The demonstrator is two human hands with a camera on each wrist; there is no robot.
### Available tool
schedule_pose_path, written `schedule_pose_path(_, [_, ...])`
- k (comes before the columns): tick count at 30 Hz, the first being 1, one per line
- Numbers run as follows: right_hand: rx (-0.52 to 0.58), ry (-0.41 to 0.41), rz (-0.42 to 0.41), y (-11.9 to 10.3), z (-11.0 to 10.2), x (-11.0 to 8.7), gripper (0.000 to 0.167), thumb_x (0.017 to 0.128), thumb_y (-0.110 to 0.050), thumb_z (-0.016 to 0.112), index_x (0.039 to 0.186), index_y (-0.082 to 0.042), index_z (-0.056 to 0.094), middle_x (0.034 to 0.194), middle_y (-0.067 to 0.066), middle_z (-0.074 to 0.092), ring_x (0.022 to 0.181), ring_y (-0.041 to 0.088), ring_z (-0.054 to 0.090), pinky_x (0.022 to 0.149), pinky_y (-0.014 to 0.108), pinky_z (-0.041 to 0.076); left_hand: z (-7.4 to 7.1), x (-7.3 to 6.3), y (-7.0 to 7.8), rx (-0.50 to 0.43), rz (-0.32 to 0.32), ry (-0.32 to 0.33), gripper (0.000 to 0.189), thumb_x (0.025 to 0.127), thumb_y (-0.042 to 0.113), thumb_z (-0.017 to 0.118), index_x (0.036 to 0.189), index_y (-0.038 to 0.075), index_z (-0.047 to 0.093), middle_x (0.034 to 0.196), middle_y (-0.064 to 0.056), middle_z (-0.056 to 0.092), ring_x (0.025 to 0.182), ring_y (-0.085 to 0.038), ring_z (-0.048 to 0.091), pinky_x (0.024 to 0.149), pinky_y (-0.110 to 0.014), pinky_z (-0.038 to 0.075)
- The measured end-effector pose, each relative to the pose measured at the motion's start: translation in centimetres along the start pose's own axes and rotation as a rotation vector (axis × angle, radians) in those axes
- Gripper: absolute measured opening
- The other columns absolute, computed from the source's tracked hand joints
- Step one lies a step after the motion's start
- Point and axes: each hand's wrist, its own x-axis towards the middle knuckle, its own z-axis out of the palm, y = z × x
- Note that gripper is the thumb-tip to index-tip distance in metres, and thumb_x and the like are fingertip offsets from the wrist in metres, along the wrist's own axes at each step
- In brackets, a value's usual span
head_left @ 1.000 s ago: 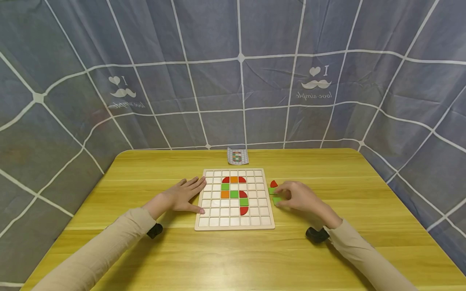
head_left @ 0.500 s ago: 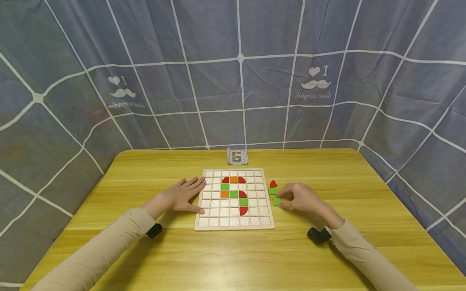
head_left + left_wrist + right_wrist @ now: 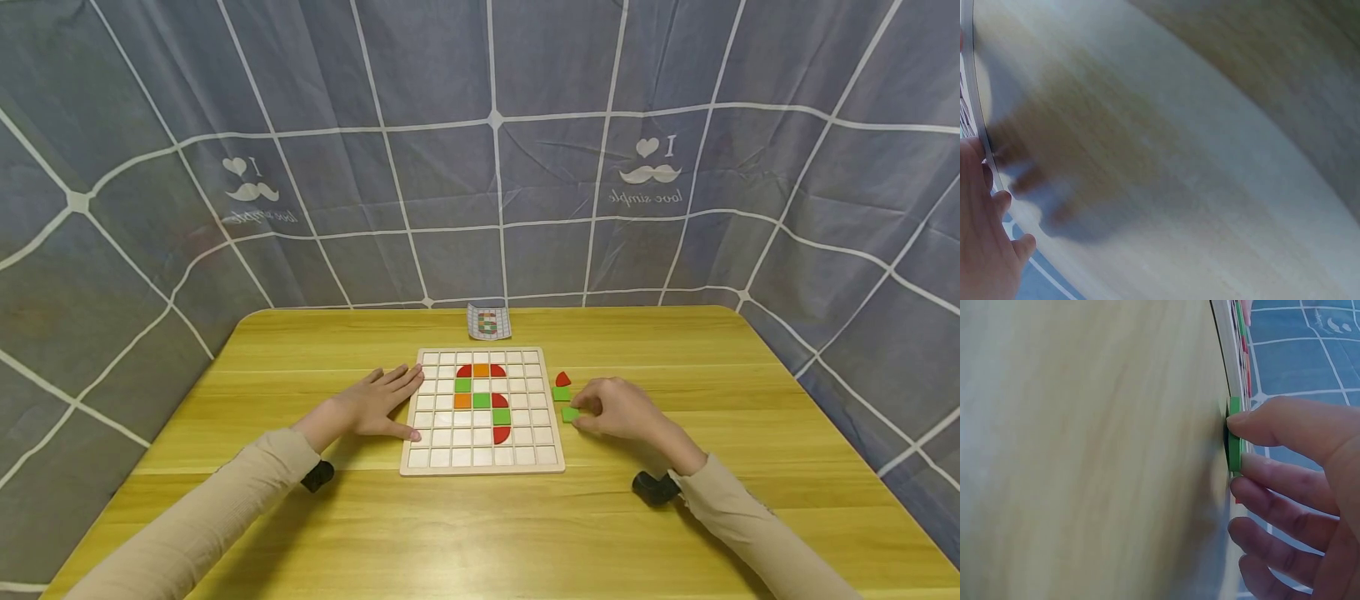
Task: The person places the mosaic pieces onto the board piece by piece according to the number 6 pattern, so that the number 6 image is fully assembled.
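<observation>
A wooden grid board [image 3: 442,457] lies on the table, with red, orange and green pieces set in some of its squares. My left hand [image 3: 377,403] rests at the board's left edge, fingers straight and spread; the left wrist view shows part of this hand [image 3: 985,237]. Right of the board, my right hand [image 3: 621,408] pinches a square green tile [image 3: 570,414] between thumb and index finger. In the right wrist view the green tile [image 3: 1234,440] is seen edge-on at the fingertips. Another green tile [image 3: 562,393] and a red quarter-round piece [image 3: 563,379] lie just beyond.
A small printed card [image 3: 489,322] with a coloured grid pattern stands behind the board near the table's far edge. Around the wooden table [image 3: 480,533] hangs a grey checked curtain [image 3: 450,167]. Black wrist devices [image 3: 655,488] sit under both wrists.
My right hand has drawn slightly to the right, uncovering the farther green tile, and its thumb and index finger have come to the nearer one. The left hand stays put.
</observation>
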Motion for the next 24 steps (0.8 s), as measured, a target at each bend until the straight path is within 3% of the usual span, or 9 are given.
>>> schedule_pose_path(13, [-0.044,0.057,0.045,-1.4,0.2,0.3,0.027,0.074,-0.031,0.079,0.095,-0.014,0.076,0.089,-0.004,0.073,0.073,0.005,0.060,0.064,0.025,0.049,0.1,0.0,-0.1,0.006,0.000,0.002,0.102,0.084,0.073,0.049,0.156,0.010,0.010,0.163,-0.011,0.004,0.150,-0.034,0.008,0.119,-0.058,0.009])
schedule_pose_path(18, [-0.044,0.103,0.029,-2.2,0.3,0.5,0.026,0.073,-0.033,0.080,0.092,-0.015,0.077,0.087,-0.004,0.073,0.069,0.004,0.056,0.059,0.023,0.046,0.1,0.1,-0.1,0.012,-0.001,0.000,0.103,0.084,0.073,0.048,0.156,0.010,0.010,0.163,-0.010,0.004,0.150,-0.033,0.007,0.119,-0.058,0.010])
schedule_pose_path(24, [-0.023,0.113,0.000,-3.1,0.6,0.9,0.027,0.074,-0.034,0.080,0.093,-0.014,0.077,0.073,-0.007,0.067,0.059,0.001,0.047,0.052,0.019,0.038,0.2,0.2,-0.2,0.017,-0.003,-0.006,0.103,0.084,0.074,0.048,0.156,0.011,0.009,0.163,-0.009,0.003,0.150,-0.033,0.006,0.119,-0.058,0.009])
